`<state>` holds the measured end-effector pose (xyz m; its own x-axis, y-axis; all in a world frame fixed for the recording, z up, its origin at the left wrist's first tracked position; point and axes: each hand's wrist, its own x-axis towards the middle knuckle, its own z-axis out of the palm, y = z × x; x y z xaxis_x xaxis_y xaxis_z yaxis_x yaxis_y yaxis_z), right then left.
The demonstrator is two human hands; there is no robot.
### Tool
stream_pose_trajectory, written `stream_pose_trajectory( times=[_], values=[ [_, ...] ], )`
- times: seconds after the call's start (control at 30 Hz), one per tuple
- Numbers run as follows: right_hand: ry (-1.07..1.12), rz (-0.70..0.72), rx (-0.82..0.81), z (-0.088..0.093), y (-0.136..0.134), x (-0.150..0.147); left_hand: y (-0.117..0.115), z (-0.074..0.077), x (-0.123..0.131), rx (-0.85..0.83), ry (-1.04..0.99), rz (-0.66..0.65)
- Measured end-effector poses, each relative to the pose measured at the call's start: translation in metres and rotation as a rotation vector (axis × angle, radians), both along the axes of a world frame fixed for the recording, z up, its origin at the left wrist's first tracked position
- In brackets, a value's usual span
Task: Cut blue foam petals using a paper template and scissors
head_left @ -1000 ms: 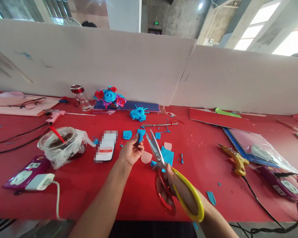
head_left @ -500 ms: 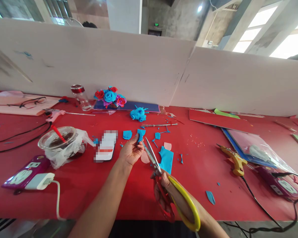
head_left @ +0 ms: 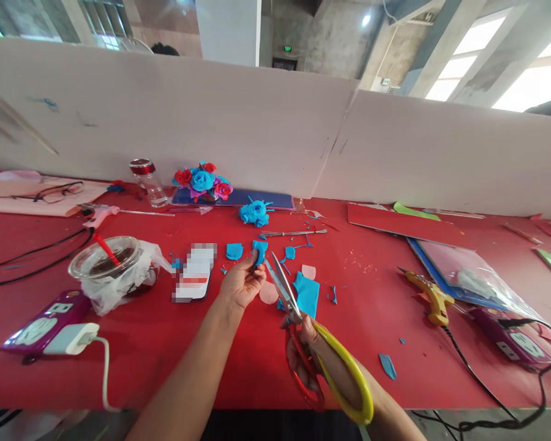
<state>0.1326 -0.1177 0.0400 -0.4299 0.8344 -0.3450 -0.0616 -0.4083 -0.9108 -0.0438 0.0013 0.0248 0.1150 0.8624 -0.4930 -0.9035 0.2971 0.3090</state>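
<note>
Pinching a petal (head_left: 259,250), the left hand (head_left: 241,285) sits beside scissors (head_left: 296,316) gripped by the right hand (head_left: 310,355) — blades slightly parted over a blue sheet (head_left: 309,295); a phone (head_left: 195,271) lies nearby.

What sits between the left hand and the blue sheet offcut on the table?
Head view: blades of the red-and-yellow-handled scissors in the right hand, and a pale pink round cut-out. Left hand pinches a small blue piece.
</note>
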Motion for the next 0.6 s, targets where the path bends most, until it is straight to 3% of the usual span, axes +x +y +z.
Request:
stream_pose_trajectory(
  times=[0.6],
  values=[
    [0.037,0.015,-0.032,-0.0057,-0.0037,0.0007,0.0009,-0.0014,-0.0010,-0.012,0.003,0.021]
  ],
)
